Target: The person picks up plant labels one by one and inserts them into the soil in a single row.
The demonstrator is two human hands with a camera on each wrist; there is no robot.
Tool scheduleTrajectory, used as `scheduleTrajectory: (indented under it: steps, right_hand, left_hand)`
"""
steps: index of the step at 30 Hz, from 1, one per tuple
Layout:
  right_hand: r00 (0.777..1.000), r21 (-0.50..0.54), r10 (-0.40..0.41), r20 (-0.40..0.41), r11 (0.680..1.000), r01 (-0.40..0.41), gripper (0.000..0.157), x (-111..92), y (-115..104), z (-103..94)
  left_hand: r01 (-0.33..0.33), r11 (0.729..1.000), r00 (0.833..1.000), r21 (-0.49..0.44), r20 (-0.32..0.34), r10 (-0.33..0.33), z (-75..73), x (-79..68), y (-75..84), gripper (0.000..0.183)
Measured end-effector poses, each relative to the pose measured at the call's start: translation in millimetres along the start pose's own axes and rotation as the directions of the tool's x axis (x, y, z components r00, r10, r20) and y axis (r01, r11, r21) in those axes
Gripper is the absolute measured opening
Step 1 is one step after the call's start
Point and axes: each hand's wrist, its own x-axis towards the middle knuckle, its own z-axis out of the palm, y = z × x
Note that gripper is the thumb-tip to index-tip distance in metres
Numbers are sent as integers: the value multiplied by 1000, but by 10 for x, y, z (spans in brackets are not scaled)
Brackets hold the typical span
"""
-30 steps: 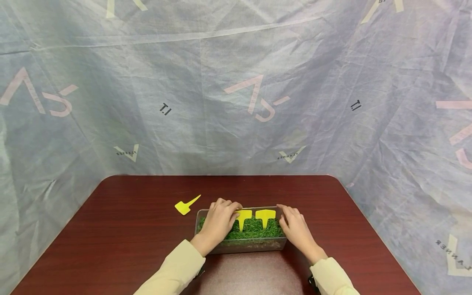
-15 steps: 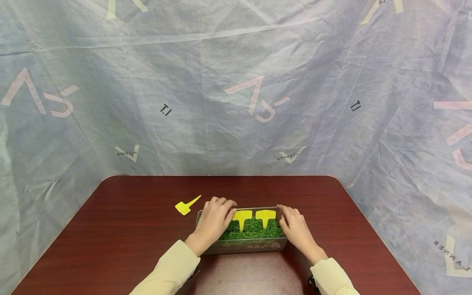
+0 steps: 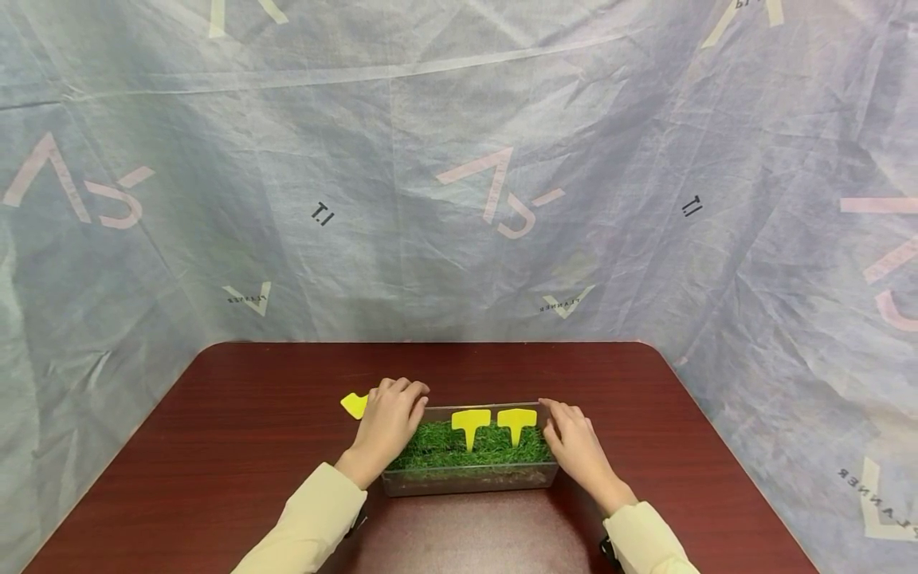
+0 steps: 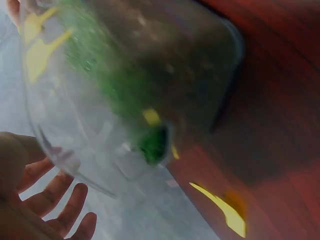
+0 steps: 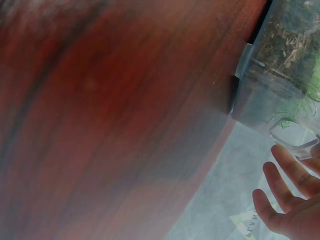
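A clear plastic bin (image 3: 469, 481) of green artificial grass (image 3: 430, 446) stands at the table's middle. Two yellow T-shaped plant labels, a left one (image 3: 471, 418) and a right one (image 3: 516, 418), stand upright in the grass. My left hand (image 3: 387, 422) is over the bin's left end, its fingers loose and holding nothing. It partly covers a third yellow plant label (image 3: 353, 405) lying on the table; the left wrist view shows that label (image 4: 227, 215) whole. My right hand (image 3: 579, 448) holds the bin's right end by the rim, near the handle loop (image 5: 295, 135).
The dark red wooden table (image 3: 251, 446) has rounded far corners. Grey printed cloth (image 3: 459, 239) hangs behind it and along both sides.
My left hand has left the left standing label and moved leftward across the bin, now hiding part of the lying label. My right hand and the bin have stayed still.
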Motion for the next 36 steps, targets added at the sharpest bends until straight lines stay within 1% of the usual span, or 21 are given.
scheduleTrajectory:
  steps: [8,11,17,21,24,29,36]
  right_hand:
    - [1000,2,12,9,1000,-12,36,0,5,-3]
    - [1000,-3,7,7,1000,-7,36,7,9,-3]
    - [1000,-8,2,0,1000,-2,36,14,0,-6]
    - [1000,-2,4,-1,1000,-4,35,13,-6,-4]
    - [1000,-3,-2,-8,1000,2,35,11,-9,-7]
    - [1000,-11,-13,-21,1000,13,34,4,-17,-8]
    - [1000,-4,-10,-21,1000,10,35,5,-21,-5]
  left_hand:
    - [45,999,999,25,-31,-45,-11,-32,-253,10]
    - [72,997,997,29,-37,-71,-11,-47,-342,10]
    - [153,987,988,51,-4,-153,7,-96,-510,16]
    - [193,978,980,73,22,-195,17,-126,-602,22]
    - [216,974,975,70,34,-218,20,-139,-662,24]
    - [249,966,967,65,42,-251,37,-163,-763,23]
    - [293,953,952,82,70,-299,97,-179,-888,25]
